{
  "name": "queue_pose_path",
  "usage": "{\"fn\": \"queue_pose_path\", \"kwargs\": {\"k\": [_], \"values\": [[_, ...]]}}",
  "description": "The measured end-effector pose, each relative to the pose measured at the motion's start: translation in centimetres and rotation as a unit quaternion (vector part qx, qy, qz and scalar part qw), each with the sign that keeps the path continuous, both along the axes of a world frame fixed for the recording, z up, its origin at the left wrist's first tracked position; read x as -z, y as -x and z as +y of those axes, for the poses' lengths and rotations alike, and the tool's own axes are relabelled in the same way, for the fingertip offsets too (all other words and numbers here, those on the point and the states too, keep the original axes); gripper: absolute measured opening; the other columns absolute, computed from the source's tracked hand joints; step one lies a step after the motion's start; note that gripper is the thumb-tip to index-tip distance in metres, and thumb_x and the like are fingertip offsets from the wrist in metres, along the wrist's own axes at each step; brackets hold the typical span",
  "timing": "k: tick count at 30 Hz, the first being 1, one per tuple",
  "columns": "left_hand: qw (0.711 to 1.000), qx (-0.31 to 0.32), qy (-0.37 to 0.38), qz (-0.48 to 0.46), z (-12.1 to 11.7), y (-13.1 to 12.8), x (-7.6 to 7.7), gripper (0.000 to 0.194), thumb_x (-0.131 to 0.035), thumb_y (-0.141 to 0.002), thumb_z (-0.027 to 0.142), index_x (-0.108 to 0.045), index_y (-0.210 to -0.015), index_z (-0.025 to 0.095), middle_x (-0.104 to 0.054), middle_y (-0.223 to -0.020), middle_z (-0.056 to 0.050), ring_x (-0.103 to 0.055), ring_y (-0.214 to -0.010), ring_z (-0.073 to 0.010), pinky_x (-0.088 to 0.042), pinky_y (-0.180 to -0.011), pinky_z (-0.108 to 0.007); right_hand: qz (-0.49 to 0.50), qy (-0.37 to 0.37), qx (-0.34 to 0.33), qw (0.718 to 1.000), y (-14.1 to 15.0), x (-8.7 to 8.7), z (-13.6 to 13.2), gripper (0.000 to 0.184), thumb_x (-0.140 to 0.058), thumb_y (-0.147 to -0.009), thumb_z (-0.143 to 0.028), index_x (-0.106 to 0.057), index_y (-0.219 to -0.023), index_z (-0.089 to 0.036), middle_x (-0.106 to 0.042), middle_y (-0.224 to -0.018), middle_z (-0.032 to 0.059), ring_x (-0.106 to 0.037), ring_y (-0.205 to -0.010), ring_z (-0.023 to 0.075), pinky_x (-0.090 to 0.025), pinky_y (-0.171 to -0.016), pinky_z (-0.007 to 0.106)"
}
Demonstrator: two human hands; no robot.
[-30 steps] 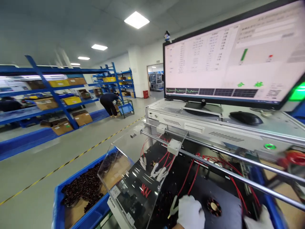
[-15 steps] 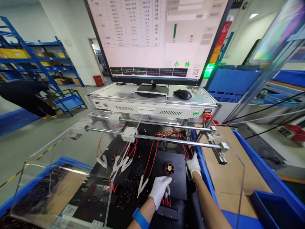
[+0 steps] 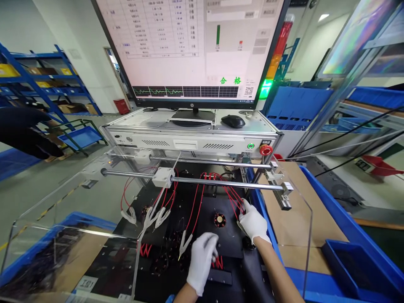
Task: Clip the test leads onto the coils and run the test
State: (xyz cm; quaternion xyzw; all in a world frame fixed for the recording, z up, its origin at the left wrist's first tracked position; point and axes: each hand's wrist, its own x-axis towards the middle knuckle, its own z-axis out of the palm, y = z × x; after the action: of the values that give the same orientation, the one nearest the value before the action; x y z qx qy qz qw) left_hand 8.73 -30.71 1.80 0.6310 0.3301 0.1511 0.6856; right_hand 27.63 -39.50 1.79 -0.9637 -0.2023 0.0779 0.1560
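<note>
A small round copper-wound motor stator (image 3: 220, 219) sits on the black test plate (image 3: 205, 204). My left hand (image 3: 202, 261), in a white glove, hovers just in front of the stator with fingers pinched together; a white clip (image 3: 184, 244) on a red lead lies to its left. My right hand (image 3: 253, 223), also gloved, rests at the plate's right edge beside the stator, among red test leads (image 3: 235, 196); whether it holds a clip is hidden. More white clips (image 3: 158, 217) hang at the left.
A steel rail (image 3: 221, 183) crosses above the plate. A clear acrylic guard (image 3: 78, 227) surrounds the fixture. A monitor (image 3: 189, 50) and mouse (image 3: 232, 121) stand on the tester behind. Blue bins (image 3: 353, 256) lie right and left. A person bends by shelving at far left (image 3: 22, 132).
My head turned from the left aisle to face the tester squarely. My left hand drew back slightly from the stator; my right hand shifted nearer, beside the red leads.
</note>
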Motion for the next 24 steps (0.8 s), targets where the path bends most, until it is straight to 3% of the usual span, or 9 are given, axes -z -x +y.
{"fn": "queue_pose_path", "kwargs": {"k": [2,3,5,7,9,13,16,20,24], "values": [[0.976,-0.084,-0.195,-0.039,0.3,0.8,-0.4,0.022,-0.048,-0.084,0.033,-0.062,-0.088,0.016,-0.061,-0.071,-0.003,-0.058,-0.067,-0.0140,-0.050,-0.064,-0.028,0.017,0.000,0.001,1.000,0.9,0.6,-0.3,0.055,-0.041,-0.083,-0.035,-0.034,-0.136,-0.028,-0.057,-0.111,0.0058,-0.059,-0.092,0.0213,-0.042,-0.067,0.029],[0.951,-0.087,-0.290,-0.057,0.4,0.9,-0.4,0.019,-0.049,-0.083,0.028,-0.062,-0.093,0.018,-0.063,-0.085,-0.005,-0.059,-0.080,-0.0164,-0.051,-0.076,-0.032,0.023,-0.006,0.004,1.000,1.3,0.9,-0.5,0.053,-0.038,-0.085,-0.038,-0.033,-0.136,-0.027,-0.056,-0.112,0.0068,-0.059,-0.094,0.0217,-0.042,-0.069,0.030],[0.890,-0.027,-0.450,-0.064,0.5,0.3,-0.2,0.029,-0.050,-0.078,0.013,-0.061,-0.103,0.022,-0.061,-0.110,-0.006,-0.053,-0.106,-0.0206,-0.045,-0.094,-0.040,0.027,-0.016,0.013,0.999,2.2,1.2,-0.6,0.053,-0.034,-0.087,-0.046,-0.034,-0.136,-0.025,-0.054,-0.113,0.0088,-0.057,-0.099,0.0227,-0.043,-0.073,0.031],[0.834,0.057,-0.547,-0.040,0.4,-0.9,0.4,0.045,-0.051,-0.071,0.003,-0.060,-0.108,0.027,-0.053,-0.126,-0.002,-0.044,-0.120,-0.0230,-0.039,-0.102,-0.046,0.023,-0.020,0.018,0.999,2.8,1.1,-0.7,0.059,-0.035,-0.086,-0.054,-0.033,-0.136,-0.024,-0.053,-0.114,0.0104,-0.056,-0.101,0.0237,-0.043,-0.075,0.032],[0.795,0.101,-0.597,-0.016,0.2,-2.3,1.0,0.044,-0.057,-0.068,0.004,-0.062,-0.104,0.028,-0.051,-0.129,0.000,-0.042,-0.121,-0.0254,-0.038,-0.102,-0.049,0.016,-0.010,0.015,1.000,3.1,0.6,-0.7,0.068,-0.041,-0.081,-0.060,-0.032,-0.136,-0.022,-0.052,-0.113,0.0116,-0.055,-0.101,0.0252,-0.044,-0.075,0.034],[0.748,0.075,-0.658,-0.050,0.6,-4.0,2.0,0.015,-0.061,-0.075,0.016,-0.066,-0.083,0.027,-0.063,-0.112,0.002,-0.051,-0.109,-0.0228,-0.041,-0.098,-0.049,0.000,0.041,-0.002,0.999,3.3,-0.4,-0.7,0.074,-0.053,-0.077,-0.053,-0.027,-0.138,-0.020,-0.050,-0.112,0.0131,-0.055,-0.099,0.0278,-0.045,-0.072,0.036],[0.723,0.064,-0.678,-0.113,1.6,-3.8,2.3,0.020,-0.051,-0.081,0.013,-0.066,-0.084,0.026,-0.068,-0.097,0.002,-0.054,-0.106,-0.0177,-0.040,-0.099,-0.045,0.000,0.076,-0.012,0.997,3.6,-0.7,-0.4,0.070,-0.055,-0.079,-0.044,-0.028,-0.138,-0.019,-0.049,-0.109,0.0131,-0.055,-0.097,0.0272,-0.046,-0.070,0.035],[0.704,0.074,-0.688,-0.159,2.8,-2.7,2.4,0.027,-0.043,-0.084,0.011,-0.066,-0.090,0.024,-0.069,-0.092,0.000,-0.058,-0.102,-0.0149,-0.043,-0.097,-0.041,-0.033,0.099,-0.034,0.994,4.2,-0.1,-0.1,0.067,-0.054,-0.080,-0.041,-0.030,-0.138,-0.017,-0.048,-0.109,0.0141,-0.053,-0.097,0.0271,-0.046,-0.068,0.034],[0.707,0.088,-0.683,-0.162,3.2,-2.0,2.4,0.024,-0.047,-0.083,0.012,-0.066,-0.091,0.025,-0.070,-0.092,0.001,-0.059,-0.100,-0.0142,-0.045,-0.096,-0.040,-0.094,0.117,-0.055,0.987,4.7,1.1,-0.6,0.064,-0.048,-0.083,-0.047,-0.034,-0.137,-0.017,-0.051,-0.104,0.0147,-0.052,-0.093,0.0286,-0.044,-0.072,0.037]]}}
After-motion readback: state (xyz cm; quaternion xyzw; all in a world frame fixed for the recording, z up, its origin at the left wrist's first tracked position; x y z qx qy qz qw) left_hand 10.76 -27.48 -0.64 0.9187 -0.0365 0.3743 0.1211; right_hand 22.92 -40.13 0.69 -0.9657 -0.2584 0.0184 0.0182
